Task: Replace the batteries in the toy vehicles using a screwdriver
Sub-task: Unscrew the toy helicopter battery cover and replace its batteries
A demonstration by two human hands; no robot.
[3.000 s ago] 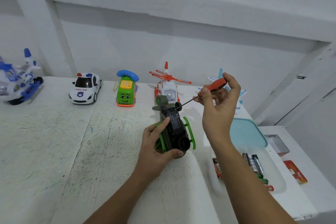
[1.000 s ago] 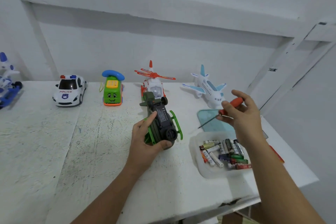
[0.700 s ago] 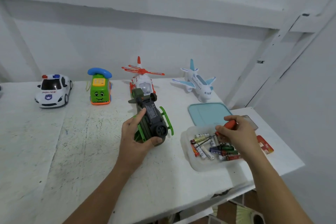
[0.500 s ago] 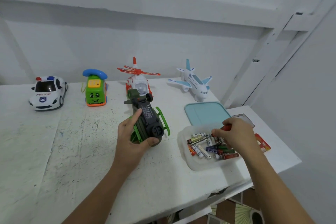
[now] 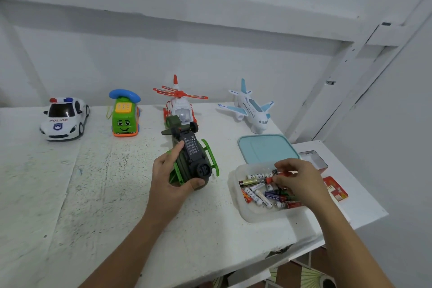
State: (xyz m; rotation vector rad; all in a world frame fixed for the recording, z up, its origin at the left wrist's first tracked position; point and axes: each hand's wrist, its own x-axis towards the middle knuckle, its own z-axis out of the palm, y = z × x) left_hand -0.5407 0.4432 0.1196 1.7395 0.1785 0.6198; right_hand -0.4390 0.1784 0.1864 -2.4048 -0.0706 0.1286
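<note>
Left grip (image 5: 170, 180) curled round upturned copter (image 5: 194, 159), bench (image 5: 93, 194) centre; right grip (image 5: 301, 180) pinches screwdriver (image 5: 279, 176) over batteries (image 5: 259, 197) in tub (image 5: 236, 196), right edge. Copter likely light, rigid plastic; hold body, not thin skids.

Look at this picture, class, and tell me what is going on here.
A person is working on toys at a white table. The left hand grips a green helicopter, turned underside up. The right hand holds a red screwdriver and reaches into a tub of batteries, whose lid lies behind it. A police car, a phone toy, a red helicopter and a plane stand along the wall, untouched.
</note>
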